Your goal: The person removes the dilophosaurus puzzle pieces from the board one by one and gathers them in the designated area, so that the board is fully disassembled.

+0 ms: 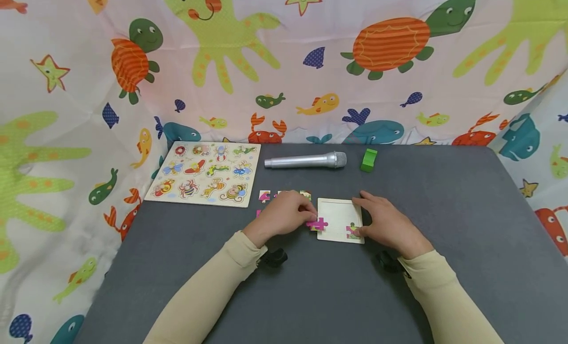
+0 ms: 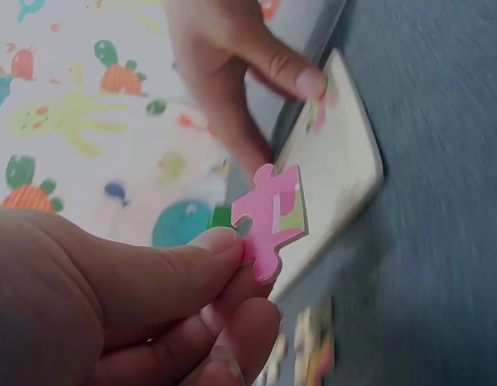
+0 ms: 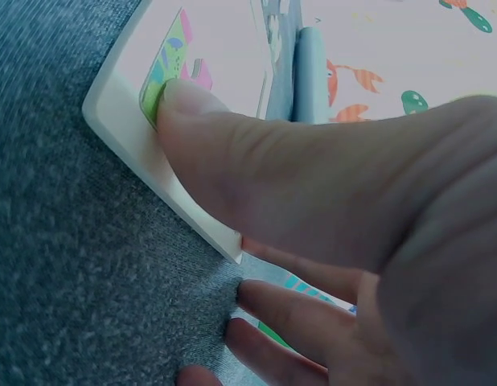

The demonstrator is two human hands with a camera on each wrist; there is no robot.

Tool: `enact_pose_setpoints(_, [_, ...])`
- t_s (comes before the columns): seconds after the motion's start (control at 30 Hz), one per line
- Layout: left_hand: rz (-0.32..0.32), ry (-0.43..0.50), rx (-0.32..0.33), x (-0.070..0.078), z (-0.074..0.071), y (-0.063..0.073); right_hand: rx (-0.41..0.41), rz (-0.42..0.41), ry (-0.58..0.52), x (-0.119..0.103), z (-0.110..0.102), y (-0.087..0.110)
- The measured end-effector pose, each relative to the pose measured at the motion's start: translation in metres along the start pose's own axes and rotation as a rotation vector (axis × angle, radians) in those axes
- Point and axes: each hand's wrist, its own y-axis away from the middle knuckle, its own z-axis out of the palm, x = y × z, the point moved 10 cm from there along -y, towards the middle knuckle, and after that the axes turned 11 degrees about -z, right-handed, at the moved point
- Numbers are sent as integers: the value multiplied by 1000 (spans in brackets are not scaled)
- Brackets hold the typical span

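Observation:
My left hand (image 1: pixel 288 213) pinches a pink jigsaw piece (image 2: pixel 269 221) with a pale and green patch between thumb and fingers. In the head view this piece overlaps the left edge of a square wooden puzzle tray (image 1: pixel 333 211). At the tray's right side is my right hand (image 1: pixel 388 225). Its thumb (image 3: pixel 188 104) presses on a green and pink jigsaw piece (image 3: pixel 172 68) in the tray's near right corner. The index finger reaches the far right corner, while the other fingers extend beside the edge. Bare pale wood shows across the rest of the tray.
Loose jigsaw pieces (image 1: pixel 264 195) lie beyond and beside my left hand, partly hidden by it. A wooden insect peg board (image 1: pixel 201 174) lies at the back left. A silver microphone (image 1: pixel 306 160) and a green block (image 1: pixel 369 160) rest farther back on the grey table (image 1: pixel 443 201).

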Motion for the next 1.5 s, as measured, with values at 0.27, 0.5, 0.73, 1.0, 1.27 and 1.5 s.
enact_pose_setpoints(0.27, [-99, 23, 1, -49, -27, 26, -2, -10, 22, -1, -2, 1])
enact_pose_setpoints(0.5, [-157, 38, -46, -74, -24, 39, -5, -17, 17, -1, -1, 1])
enact_pose_setpoints(0.73, [-168, 34, -50, -82, -17, 44, -21, -9, 7, 2, 4, 2])
enact_pose_setpoints(1.0, [-145, -6, -16, -78, -21, 44, -7, -20, 14, -2, -1, 0])
enact_pose_setpoints(1.27, [-161, -14, -7, -78, -24, 45, -12, -5, 10, 0, -1, 1])
enact_pose_setpoints(1.5, [-202, -10, -23, -77, -20, 46, -15, -7, 1, 1, 0, 0])
